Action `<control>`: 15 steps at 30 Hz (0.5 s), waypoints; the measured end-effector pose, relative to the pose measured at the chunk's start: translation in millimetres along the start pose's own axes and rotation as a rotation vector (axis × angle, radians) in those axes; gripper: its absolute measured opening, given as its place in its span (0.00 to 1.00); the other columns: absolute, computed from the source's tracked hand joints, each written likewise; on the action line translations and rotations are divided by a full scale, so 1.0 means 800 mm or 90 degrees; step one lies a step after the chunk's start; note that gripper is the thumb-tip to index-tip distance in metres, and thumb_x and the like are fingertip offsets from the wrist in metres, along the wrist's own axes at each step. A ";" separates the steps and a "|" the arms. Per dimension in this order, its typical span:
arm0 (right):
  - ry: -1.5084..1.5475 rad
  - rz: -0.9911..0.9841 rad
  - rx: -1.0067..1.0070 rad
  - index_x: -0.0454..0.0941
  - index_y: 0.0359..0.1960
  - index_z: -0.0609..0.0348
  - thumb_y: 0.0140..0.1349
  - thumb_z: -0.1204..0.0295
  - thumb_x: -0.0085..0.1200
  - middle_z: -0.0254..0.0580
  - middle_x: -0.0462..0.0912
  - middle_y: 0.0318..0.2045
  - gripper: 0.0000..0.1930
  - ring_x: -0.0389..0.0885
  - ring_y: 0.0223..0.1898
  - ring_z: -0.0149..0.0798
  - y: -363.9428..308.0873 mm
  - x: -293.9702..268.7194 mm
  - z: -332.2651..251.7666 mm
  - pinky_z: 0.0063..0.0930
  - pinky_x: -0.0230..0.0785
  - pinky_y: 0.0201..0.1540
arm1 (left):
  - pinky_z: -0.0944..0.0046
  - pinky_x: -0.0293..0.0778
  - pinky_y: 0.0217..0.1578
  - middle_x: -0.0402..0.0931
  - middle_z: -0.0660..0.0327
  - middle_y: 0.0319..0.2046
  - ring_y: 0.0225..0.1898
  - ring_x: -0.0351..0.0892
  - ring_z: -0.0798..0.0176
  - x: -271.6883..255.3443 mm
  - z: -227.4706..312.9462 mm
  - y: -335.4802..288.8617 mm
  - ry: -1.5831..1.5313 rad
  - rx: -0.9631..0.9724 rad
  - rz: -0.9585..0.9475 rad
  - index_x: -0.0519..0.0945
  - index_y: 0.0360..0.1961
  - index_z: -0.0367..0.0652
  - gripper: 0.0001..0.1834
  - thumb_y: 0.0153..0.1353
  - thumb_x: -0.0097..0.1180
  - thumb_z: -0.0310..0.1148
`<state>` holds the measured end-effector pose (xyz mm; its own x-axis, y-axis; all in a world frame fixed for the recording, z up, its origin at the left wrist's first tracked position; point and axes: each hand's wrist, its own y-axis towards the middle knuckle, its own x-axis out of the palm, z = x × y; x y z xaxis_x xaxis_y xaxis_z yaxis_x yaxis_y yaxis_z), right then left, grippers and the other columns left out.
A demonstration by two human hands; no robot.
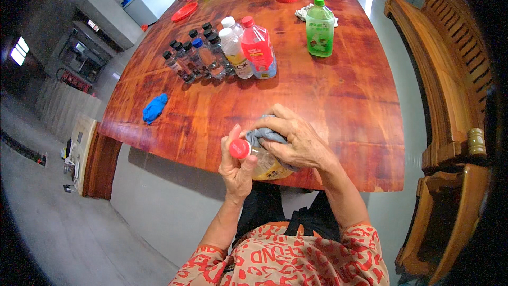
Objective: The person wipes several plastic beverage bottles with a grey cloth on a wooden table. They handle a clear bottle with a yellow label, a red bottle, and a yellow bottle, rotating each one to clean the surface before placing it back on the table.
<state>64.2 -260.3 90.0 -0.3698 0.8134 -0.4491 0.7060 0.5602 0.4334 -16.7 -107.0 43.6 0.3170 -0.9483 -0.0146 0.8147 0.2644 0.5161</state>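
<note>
At the near edge of the table, my left hand (236, 172) grips a clear plastic bottle (267, 167) by its neck, just below the red cap (239, 149). The bottle leans toward me and has a yellowish label. My right hand (296, 140) presses a bunched grey-blue cloth (261, 136) against the bottle's side. Its fingers are curled over the cloth, and much of the bottle is hidden under hand and cloth.
Several small dark-capped bottles (193, 58), two white-capped bottles (231, 50) and a pink-labelled bottle (258, 50) stand grouped beyond my hands. A green bottle (320, 29) is farther right. A crumpled blue cloth (155, 108) lies left. A wooden bench (444, 69) flanks the table (349, 106).
</note>
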 end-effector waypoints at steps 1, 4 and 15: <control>-0.001 0.010 0.001 0.79 0.39 0.53 0.52 0.69 0.57 0.45 0.74 0.36 0.12 0.76 0.42 0.49 0.005 0.005 0.007 0.38 0.70 0.43 | 0.63 0.62 0.56 0.65 0.59 0.51 0.53 0.65 0.64 -0.001 0.000 0.000 0.035 0.025 -0.003 0.64 0.62 0.35 0.36 0.57 0.63 0.43; -0.004 0.033 0.005 0.79 0.38 0.56 0.52 0.68 0.57 0.45 0.74 0.35 0.11 0.76 0.40 0.49 0.014 0.014 0.020 0.38 0.70 0.43 | 0.62 0.62 0.56 0.64 0.58 0.52 0.54 0.65 0.63 0.002 -0.006 -0.003 0.068 0.080 0.010 0.64 0.61 0.34 0.36 0.57 0.63 0.40; -0.028 0.164 -0.044 0.80 0.41 0.52 0.42 0.74 0.65 0.45 0.74 0.34 0.19 0.76 0.36 0.45 -0.028 -0.016 -0.041 0.32 0.70 0.39 | 0.64 0.67 0.51 0.72 0.60 0.47 0.50 0.71 0.62 0.042 -0.001 0.013 0.154 0.082 -0.022 0.77 0.45 0.37 0.21 0.51 0.67 0.32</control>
<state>33.1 -278.5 112.0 -0.1565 0.9237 -0.3497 0.7296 0.3467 0.5894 3.1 -135.9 47.5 0.4093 -0.8828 -0.2303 0.7635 0.1933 0.6162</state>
